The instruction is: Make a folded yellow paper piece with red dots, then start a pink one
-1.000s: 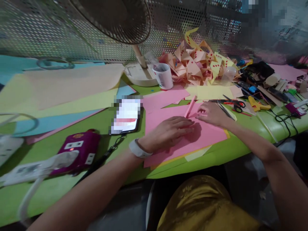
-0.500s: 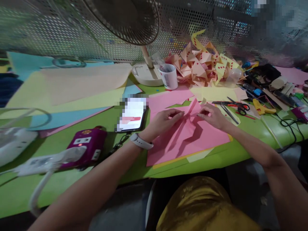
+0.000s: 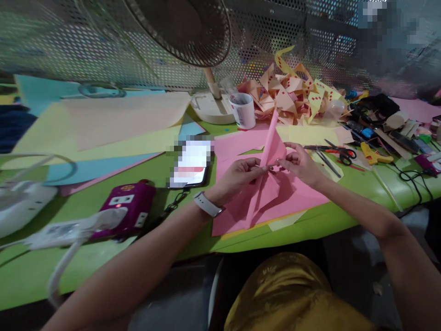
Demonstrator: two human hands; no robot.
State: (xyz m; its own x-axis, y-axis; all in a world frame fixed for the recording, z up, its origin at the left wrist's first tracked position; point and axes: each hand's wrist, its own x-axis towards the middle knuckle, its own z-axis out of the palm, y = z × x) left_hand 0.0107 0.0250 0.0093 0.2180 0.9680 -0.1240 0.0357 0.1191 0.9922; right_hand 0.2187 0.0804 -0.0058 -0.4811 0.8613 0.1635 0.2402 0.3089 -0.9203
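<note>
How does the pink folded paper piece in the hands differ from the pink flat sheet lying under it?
The pink folded paper piece is creased, narrow and raised, pinched between the left hand and right hand. The pink flat sheet is unfolded, wider and lies untouched on the green table. Both are the same pink paper.

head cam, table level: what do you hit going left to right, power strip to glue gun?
White power strip → purple box → phone → left hand → folded pink paper held upright → right hand → scissors → yellow glue gun.
</note>
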